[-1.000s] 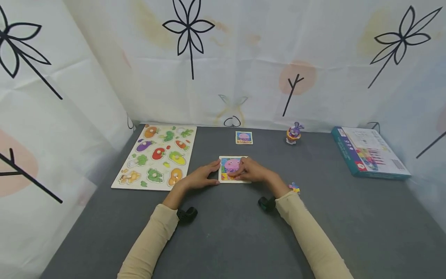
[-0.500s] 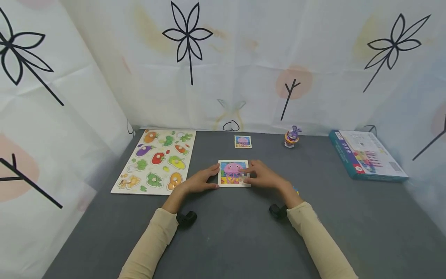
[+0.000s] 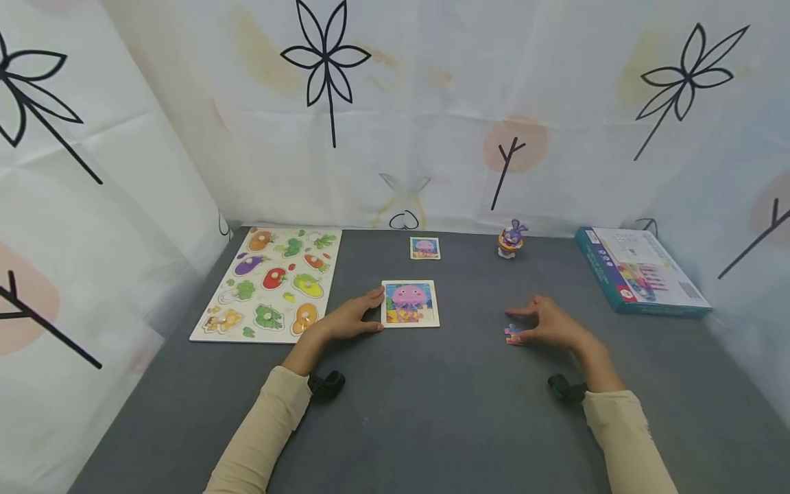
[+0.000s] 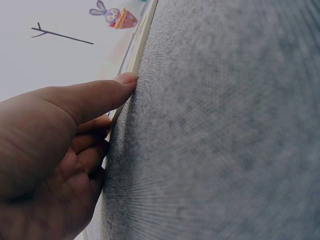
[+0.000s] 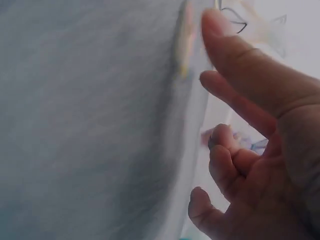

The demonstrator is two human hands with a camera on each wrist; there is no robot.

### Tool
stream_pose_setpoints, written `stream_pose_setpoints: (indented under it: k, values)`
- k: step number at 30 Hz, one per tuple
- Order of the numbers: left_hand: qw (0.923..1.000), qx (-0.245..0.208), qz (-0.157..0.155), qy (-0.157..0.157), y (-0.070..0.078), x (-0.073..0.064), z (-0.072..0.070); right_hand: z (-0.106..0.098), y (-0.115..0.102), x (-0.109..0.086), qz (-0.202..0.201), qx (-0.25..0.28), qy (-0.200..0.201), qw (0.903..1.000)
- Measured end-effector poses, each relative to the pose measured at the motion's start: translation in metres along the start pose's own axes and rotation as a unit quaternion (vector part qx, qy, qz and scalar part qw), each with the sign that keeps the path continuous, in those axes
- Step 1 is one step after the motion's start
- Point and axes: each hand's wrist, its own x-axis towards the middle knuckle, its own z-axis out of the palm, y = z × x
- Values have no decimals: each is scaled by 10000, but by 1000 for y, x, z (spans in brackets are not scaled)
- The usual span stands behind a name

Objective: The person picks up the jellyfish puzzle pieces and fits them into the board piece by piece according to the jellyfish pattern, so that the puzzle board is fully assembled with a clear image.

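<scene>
In the head view a small jigsaw board with a pink octopus picture lies mid-table. A pale patch shows at its lower right. My left hand rests against the board's left edge, its thumb and fingertips touching the side, as the left wrist view also shows. To the right lies a small colourful puzzle piece. Over it my right hand has its thumb and index finger spread apart, the thumb close beside the piece. In the right wrist view the fingers hold nothing; the piece is blurred there.
Left stands a vegetable puzzle board, flat on the grey table. Behind the jigsaw lies a small octopus card. A purple rabbit figurine stands at the back, and a teal box lies at right.
My right hand has left the octopus jigsaw board and moved right to the loose puzzle piece, its fingers spreading. The left hand has stayed at the board's left edge.
</scene>
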Motion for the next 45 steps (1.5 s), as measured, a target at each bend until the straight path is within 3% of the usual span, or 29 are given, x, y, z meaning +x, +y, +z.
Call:
stream_pose_setpoints:
  k: [9, 16, 26, 31, 38, 45]
  values:
    - [9999, 95, 47, 18, -3, 3, 5, 5, 13, -11, -235, 478, 95, 9985]
    - [10000, 85, 3, -13, -1, 3, 3, 2, 23, -18, -152, 817, -177, 9964]
    - [9999, 101, -129, 19, -1, -1, -3, 1, 21, -12, -343, 1164, -137, 9925]
    - [9999, 125, -92, -13, 0, -2, -4, 2, 18, -7, -386, 764, -166, 9962]
    - [9998, 139, -119, -15, 0, -2, -4, 9, 0, 17, -333, 742, -118, 9966]
    - [9998, 143, -87, -51, -1, 2, -1, 25, -44, 65, -699, 749, -224, 9945]
